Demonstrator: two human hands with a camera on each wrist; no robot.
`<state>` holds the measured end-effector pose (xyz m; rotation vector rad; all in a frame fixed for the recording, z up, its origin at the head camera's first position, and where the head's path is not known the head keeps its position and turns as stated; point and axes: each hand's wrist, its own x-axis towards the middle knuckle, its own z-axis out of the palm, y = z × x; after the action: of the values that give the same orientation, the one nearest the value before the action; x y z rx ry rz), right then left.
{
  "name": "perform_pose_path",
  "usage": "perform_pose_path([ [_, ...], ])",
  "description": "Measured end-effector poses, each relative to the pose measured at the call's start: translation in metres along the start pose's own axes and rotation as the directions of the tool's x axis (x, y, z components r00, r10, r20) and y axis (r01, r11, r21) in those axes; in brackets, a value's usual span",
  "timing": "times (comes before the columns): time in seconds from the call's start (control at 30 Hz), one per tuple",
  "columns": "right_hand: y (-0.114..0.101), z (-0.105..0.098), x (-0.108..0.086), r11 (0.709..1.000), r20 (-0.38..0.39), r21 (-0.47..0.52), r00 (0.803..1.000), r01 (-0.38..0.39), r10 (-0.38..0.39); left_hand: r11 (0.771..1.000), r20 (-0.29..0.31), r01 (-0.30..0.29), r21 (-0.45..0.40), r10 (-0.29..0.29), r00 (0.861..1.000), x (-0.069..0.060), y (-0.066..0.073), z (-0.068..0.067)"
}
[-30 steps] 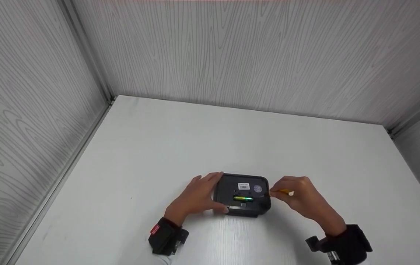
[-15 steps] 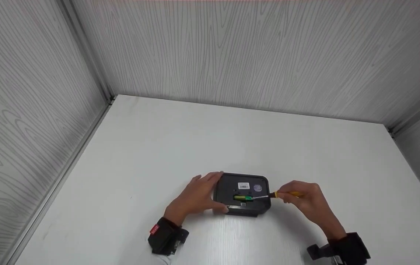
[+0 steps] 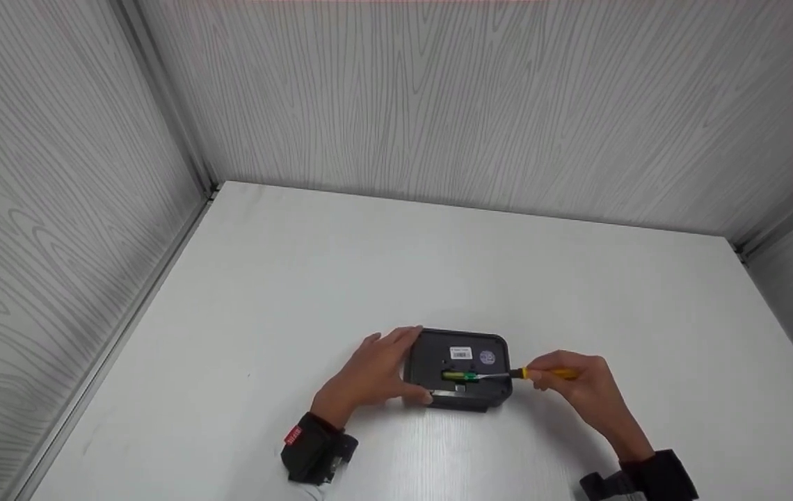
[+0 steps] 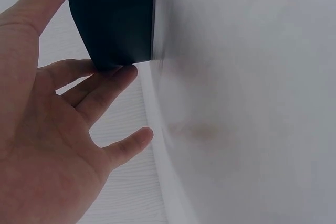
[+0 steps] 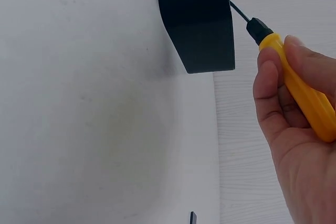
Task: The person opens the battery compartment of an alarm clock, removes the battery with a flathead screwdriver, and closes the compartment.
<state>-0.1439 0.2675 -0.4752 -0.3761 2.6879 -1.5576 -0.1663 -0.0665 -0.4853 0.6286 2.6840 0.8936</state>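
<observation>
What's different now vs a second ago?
The right hand has moved right, off the edge of the black box, and slightly toward the person. It holds the screwdriver, whose shaft now shows reaching over the box to the right end of the green cylinder; contact unclear. Nothing let go. Same: left hand gripping the box; box and cylinder in place.

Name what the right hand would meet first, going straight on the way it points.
The right hand would likely meet the facing edge of the black device first, though depth is unclear. Its screwdriver reaches over the device, tip by the green cylinder; contact is unclear.
</observation>
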Motion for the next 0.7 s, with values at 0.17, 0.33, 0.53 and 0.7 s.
perform_pose_path([
  [0.17, 0.0, -0.001, -0.001, 1.0, 0.003, 0.02, 1.0, -0.006, 0.006, 1.0, 0.001, 0.0, 0.002, 0.0, 1.0, 0.0, 0.0, 0.0],
  [0.33, -0.004, -0.005, -0.002, 0.998, 0.004, 0.047, 0.999, -0.047, 0.047, 1.0, 0.009, 0.003, 0.001, -0.003, 1.0, 0.0, 0.0, 0.0],
  [0.53, -0.004, -0.011, -0.002, 1.0, -0.036, 0.004, 0.999, -0.022, 0.022, 1.0, 0.017, 0.008, -0.001, -0.008, 1.0, 0.002, 0.0, 0.0],
  [0.7, -0.006, -0.014, 0.001, 0.998, -0.076, -0.06, 0.997, 0.006, -0.011, 1.0, 0.018, 0.01, 0.001, -0.01, 1.0, 0.003, -0.002, -0.001],
])
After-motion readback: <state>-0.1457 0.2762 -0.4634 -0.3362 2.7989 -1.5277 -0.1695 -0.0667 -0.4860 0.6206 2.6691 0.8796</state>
